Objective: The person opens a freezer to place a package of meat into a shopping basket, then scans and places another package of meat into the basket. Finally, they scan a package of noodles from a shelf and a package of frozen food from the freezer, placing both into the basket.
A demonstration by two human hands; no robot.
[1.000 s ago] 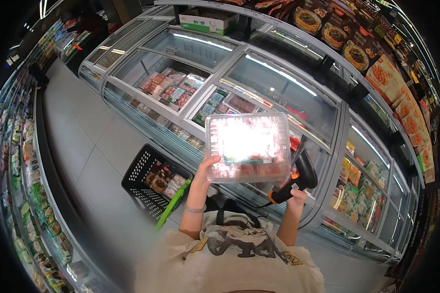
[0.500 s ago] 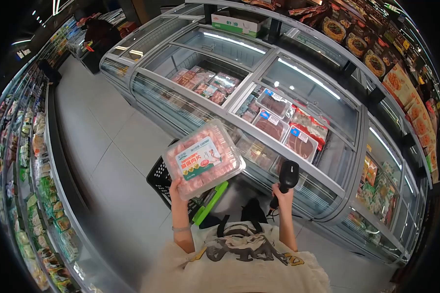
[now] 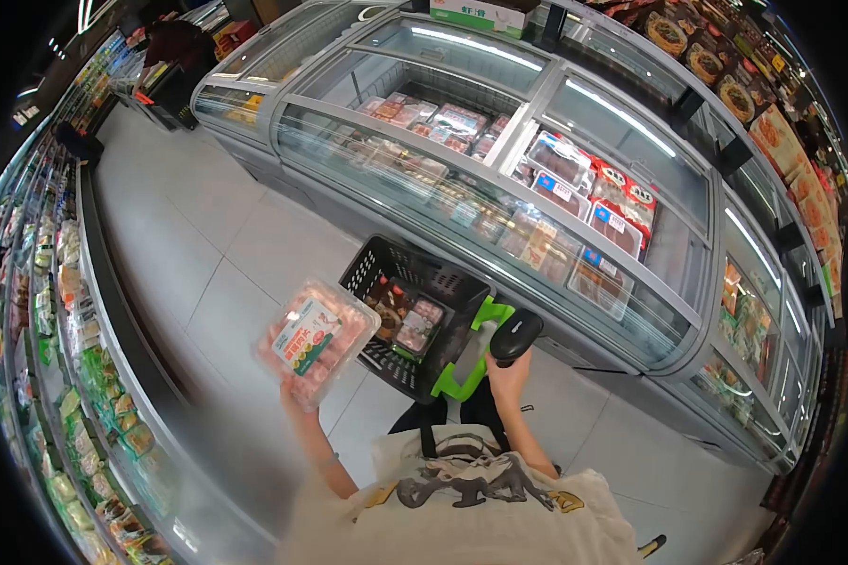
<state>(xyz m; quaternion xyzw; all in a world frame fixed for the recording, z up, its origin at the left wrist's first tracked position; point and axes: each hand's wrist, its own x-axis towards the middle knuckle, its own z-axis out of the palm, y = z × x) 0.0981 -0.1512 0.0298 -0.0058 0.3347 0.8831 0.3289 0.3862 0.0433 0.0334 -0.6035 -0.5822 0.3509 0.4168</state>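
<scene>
My left hand (image 3: 297, 403) grips a clear plastic tray of pink sliced meat (image 3: 341, 341) by its near edge, the printed label facing up. The tray is tilted and overlaps the left rim of a black shopping basket (image 3: 462, 273). Inside the basket lies a smaller pack of meat (image 3: 419, 325), with other dark items beside it. A bright green handle (image 3: 455, 384) extends along the basket's right side. My right hand (image 3: 509, 379) is wrapped round a black handheld barcode scanner (image 3: 516, 341), its head over the basket's right corner, close to the green handle.
Glass-topped chest freezers (image 3: 433, 202) run along the far side, with packed meat trays (image 3: 561, 169) inside. Refrigerated shelves of bagged goods (image 3: 113, 377) line the left. A person in dark clothing (image 3: 177, 52) is at the far end of the tiled aisle (image 3: 226, 217).
The meat tray has moved left and down, uncovering the basket's inside. My right hand with the scanner has shifted left, from near the freezer edge to beside the green handle. The view has turned slightly.
</scene>
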